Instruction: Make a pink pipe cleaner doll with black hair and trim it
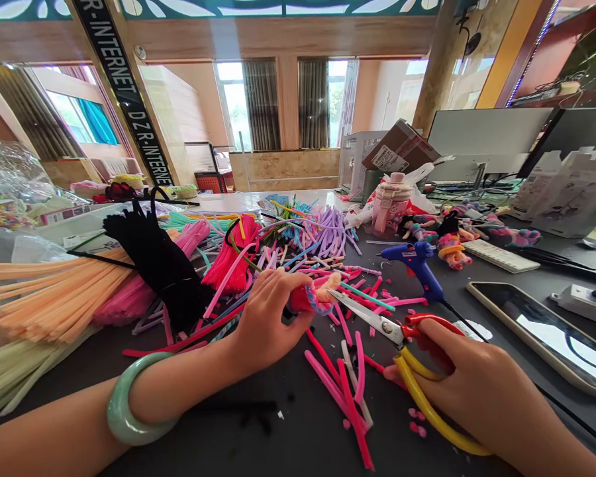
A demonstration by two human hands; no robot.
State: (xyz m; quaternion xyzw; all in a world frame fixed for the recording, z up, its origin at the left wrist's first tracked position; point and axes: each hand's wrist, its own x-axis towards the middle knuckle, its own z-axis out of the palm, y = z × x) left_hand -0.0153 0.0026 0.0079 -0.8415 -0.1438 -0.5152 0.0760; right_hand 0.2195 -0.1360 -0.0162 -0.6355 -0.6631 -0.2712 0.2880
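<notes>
My left hand (271, 321) pinches a small pipe-cleaner figure (320, 296), pink and blue with a peach end. In my right hand (481, 381) is a pair of scissors (390, 328) with one red and one yellow handle. The blade tips reach the peach end of the figure; whether they touch it I cannot tell. Below the scissors lie several cut pink and red pipe cleaners (345, 397) and small trimmed bits (417, 424). A teal pipe cleaner (370, 296) passes just behind the blades.
Bundles of peach (54, 291), black (161, 265) and hot-pink (236, 248) pipe cleaners crowd the left. A blue glue gun (417, 262), finished figures (451, 248), a phone (541, 331), a keyboard (501, 255) and a pink bottle (391, 205) stand or lie to the right.
</notes>
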